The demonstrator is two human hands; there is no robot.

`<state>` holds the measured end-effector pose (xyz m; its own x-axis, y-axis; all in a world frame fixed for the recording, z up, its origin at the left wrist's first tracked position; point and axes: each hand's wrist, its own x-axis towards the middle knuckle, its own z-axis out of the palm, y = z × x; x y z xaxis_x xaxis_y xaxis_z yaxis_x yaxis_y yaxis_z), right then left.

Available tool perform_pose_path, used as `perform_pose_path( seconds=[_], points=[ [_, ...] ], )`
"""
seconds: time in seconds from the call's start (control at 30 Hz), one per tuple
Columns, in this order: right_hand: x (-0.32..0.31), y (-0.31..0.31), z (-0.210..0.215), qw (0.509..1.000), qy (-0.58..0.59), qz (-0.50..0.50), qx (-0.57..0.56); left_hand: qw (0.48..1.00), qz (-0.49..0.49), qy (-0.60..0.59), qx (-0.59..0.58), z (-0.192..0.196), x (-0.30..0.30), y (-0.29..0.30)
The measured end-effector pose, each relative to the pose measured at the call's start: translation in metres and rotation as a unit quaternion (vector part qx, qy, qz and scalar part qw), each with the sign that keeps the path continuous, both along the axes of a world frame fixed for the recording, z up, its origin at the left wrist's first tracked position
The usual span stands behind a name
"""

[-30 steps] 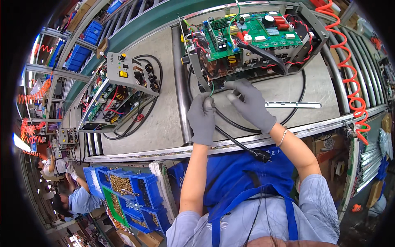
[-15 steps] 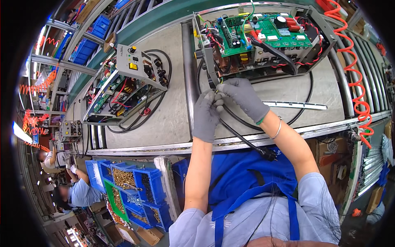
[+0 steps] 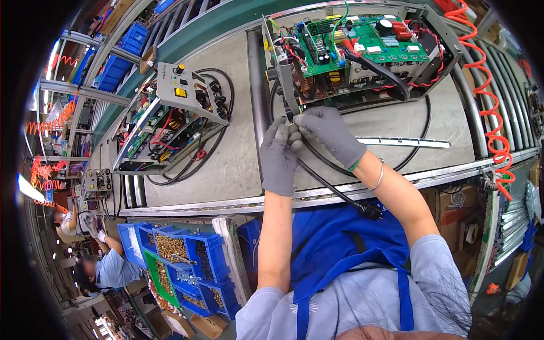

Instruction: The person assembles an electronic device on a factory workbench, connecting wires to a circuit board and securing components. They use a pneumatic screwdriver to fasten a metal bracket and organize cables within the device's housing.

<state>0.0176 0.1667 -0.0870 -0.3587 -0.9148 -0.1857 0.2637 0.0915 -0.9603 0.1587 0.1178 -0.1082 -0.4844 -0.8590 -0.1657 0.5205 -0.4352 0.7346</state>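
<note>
Grey metal benchtop (image 3: 226,170) carries the open metal chassis with green circuit board (image 3: 371,39). My grey-gloved left hand (image 3: 277,161) and grey-gloved right hand (image 3: 333,135) bunch fingertips by its near-left corner; can't tell what's pinched, if anything. Probably wiring; next move needs steady fingertips.

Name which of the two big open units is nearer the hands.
The right unit, with the large green circuit board: left hand and right hand are at its near left corner. The left unit stands apart.

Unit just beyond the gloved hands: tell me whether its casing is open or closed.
Open: the unit has no cover over its green circuit board, which lies exposed.
</note>
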Motion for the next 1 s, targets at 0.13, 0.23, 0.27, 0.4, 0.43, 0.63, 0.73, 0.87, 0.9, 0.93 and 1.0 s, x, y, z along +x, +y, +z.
perform_pose_path(
  seconds=[0.13,0.23,0.27,0.4,0.43,0.63,0.73,0.87,0.9,0.93,1.0],
  points=[
    [-0.003,0.000,-0.002,1.000,0.017,-0.003,0.010,0.993,0.020,-0.088,-0.078,0.003,-0.004,0.002],
    [-0.006,0.003,0.000,1.000,0.018,-0.004,0.011,0.962,0.050,-0.217,-0.161,0.017,-0.011,0.008],
    [-0.007,0.004,-0.001,1.000,0.022,-0.006,0.011,0.956,0.049,-0.231,-0.177,0.019,-0.010,0.010],
    [-0.008,0.005,0.000,0.999,0.036,-0.014,0.014,0.820,0.076,-0.413,-0.389,0.014,-0.011,0.011],
    [-0.009,0.006,0.001,0.999,0.025,-0.014,0.020,0.856,0.057,-0.385,-0.340,0.014,-0.011,0.011],
    [-0.018,0.008,-0.005,0.999,0.036,-0.009,0.026,0.916,0.009,-0.315,-0.250,0.021,-0.018,0.014],
    [-0.020,0.015,0.009,0.997,0.055,0.012,0.042,0.879,-0.015,-0.381,-0.287,0.019,-0.016,0.005],
    [-0.042,0.037,-0.004,0.977,0.207,-0.045,-0.023,0.894,-0.087,-0.393,-0.199,0.015,-0.015,-0.002],
    [-0.047,0.041,-0.006,0.958,0.266,-0.072,-0.077,0.895,-0.103,-0.399,-0.174,0.014,-0.014,-0.003],
    [-0.051,0.048,-0.006,0.946,0.319,-0.060,-0.012,0.905,-0.094,-0.382,-0.165,0.013,-0.015,-0.003],
    [-0.050,0.050,-0.015,0.899,0.430,-0.069,-0.038,0.919,-0.085,-0.354,-0.153,0.011,-0.016,-0.003]
  ],
)
